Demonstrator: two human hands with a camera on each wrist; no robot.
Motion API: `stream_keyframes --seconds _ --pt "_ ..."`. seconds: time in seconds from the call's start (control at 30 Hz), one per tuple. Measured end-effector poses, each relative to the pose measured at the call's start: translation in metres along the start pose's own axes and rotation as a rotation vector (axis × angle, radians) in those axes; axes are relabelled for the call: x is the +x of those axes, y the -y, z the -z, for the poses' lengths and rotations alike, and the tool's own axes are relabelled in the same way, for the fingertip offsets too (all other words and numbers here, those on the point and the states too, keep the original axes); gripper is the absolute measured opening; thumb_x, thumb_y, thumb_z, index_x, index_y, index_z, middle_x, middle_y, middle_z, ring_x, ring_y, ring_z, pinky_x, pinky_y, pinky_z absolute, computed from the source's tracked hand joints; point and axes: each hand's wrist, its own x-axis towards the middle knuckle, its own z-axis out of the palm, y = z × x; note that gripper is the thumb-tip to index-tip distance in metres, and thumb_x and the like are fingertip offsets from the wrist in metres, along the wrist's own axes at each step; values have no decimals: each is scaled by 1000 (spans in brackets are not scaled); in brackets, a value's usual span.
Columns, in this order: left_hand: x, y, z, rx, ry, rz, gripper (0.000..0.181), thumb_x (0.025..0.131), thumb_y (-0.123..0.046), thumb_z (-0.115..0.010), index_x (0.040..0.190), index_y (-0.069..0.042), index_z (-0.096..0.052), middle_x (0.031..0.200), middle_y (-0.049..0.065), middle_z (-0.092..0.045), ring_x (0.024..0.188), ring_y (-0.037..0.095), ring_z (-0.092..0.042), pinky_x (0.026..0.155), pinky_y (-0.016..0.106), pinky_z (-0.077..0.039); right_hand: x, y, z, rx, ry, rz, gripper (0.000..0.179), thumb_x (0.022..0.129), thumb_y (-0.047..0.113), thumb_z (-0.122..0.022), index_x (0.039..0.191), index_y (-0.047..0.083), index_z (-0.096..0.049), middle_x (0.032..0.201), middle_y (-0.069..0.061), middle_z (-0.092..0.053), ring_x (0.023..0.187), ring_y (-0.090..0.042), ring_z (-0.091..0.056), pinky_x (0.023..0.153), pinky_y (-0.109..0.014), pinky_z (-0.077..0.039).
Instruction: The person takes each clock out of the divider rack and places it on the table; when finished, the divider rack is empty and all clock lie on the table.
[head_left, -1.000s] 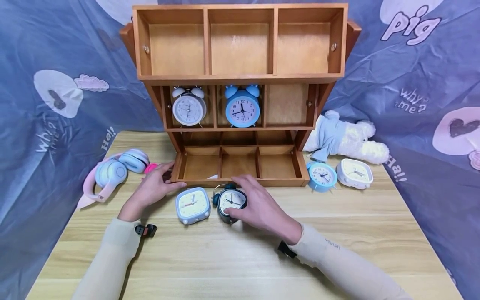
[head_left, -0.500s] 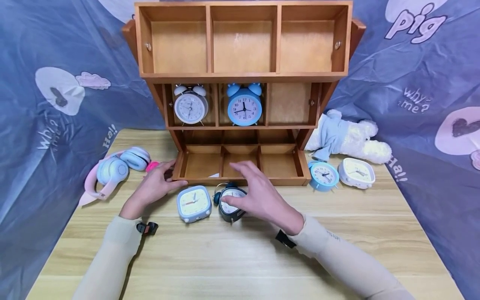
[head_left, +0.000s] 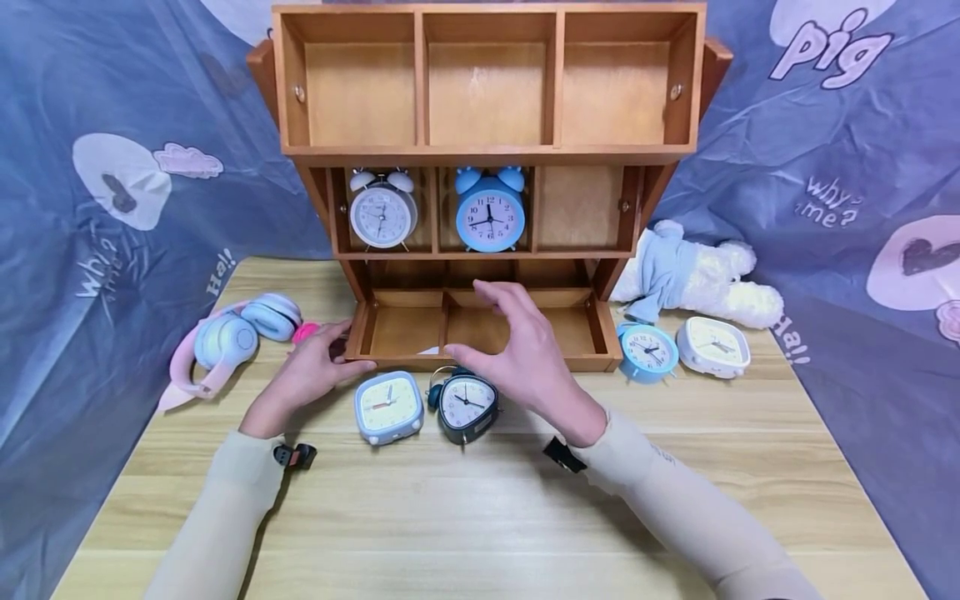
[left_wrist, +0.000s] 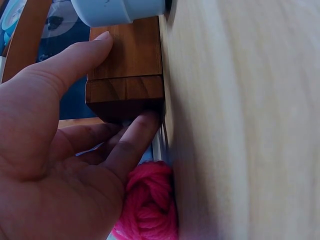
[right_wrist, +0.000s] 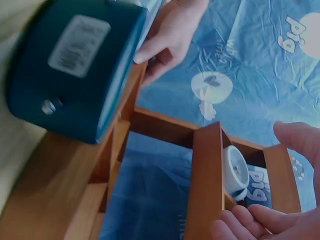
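A person's right hand (head_left: 528,358), thumb and fingers spread wide and holding nothing, hovers before the bottom tier of a wooden shelf (head_left: 491,153). Just left of that hand, a dark teal clock (head_left: 465,407) stands on the counter (head_left: 450,525), face up toward the viewer, with a light-blue square clock (head_left: 388,407) beside it. The left hand (head_left: 303,379) grips the shelf's lower corner, thumb in front, fingers round the side; pink yarn (left_wrist: 150,205) lies right by those fingers, and headphones (head_left: 225,337) lie farther left. Well right of the right hand sit a round blue clock (head_left: 648,352) and a white clock (head_left: 713,346).
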Motion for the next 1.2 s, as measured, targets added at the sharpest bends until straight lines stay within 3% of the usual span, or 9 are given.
stream_keyframes --seconds 0.47,0.97,1.2 --pt "-2 1 0 -12 -5 6 100 100 -40 -87 171 7 -35 169 35 -48 150 52 -57 126 66 -47 24 4 9 57 -146 -7 84 87 34 -98 158 9 -61 157 -5 -61 139 -27 -64 122 -45 -53" --pt "0 4 -1 -8 -6 2 99 100 -41 -87 171 7 -37 169 35 -48 150 52 -57 126 66 -47 41 -1 7 42 -343 132 82 92 26 -94 160 0 -56 154 -21 -58 142 -34 -62 122 -49 -54" --pt "1 3 0 4 -8 0 100 100 -42 -87 171 7 -37 169 35 -48 151 53 -55 126 67 -46 51 -2 7 38 -416 139 83 91 22 -94 160 0 -56 151 -23 -57 136 -40 -61 117 -53 -55"
